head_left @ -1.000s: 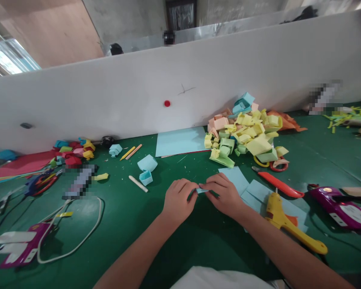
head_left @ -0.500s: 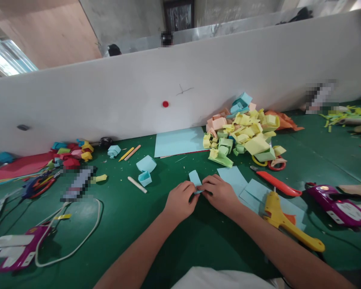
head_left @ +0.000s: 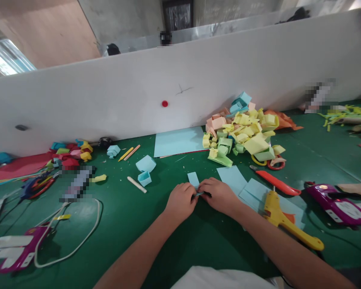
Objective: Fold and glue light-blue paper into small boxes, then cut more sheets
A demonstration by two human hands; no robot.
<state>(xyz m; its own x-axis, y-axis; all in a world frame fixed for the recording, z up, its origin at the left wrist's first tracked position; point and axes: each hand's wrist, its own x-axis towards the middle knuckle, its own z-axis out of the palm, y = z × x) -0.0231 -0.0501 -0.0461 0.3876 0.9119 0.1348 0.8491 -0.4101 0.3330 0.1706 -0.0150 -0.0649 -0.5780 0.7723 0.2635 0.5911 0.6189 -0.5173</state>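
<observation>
A small piece of light blue paper (head_left: 193, 179) is pinched between my two hands over the green table. My left hand (head_left: 182, 200) grips its left side with fingers and thumb closed. From the right, my right hand (head_left: 218, 194) pinches the same paper, fingertips almost meeting the left ones. One flap stands up beyond the fingers, and a bent edge shows between the thumbs; the rest is covered by fingers. Left of my hands lie a small blue paper box (head_left: 145, 178), a folded blue piece (head_left: 146, 163) and a white stick (head_left: 136, 184).
Blue sheets (head_left: 254, 192), a yellow glue gun (head_left: 279, 218) and a red cutter (head_left: 278, 182) lie at right. Behind them is a heap of folded paper pieces (head_left: 246, 130). Purple power strips (head_left: 337, 204) and a white cable (head_left: 99, 218) flank me. A white partition (head_left: 123, 92) stands behind.
The paper has turned in my hands, so a blue flap now rises beyond the fingers. My fingertips have shifted slightly along it. Other things on the table stay where they were.
</observation>
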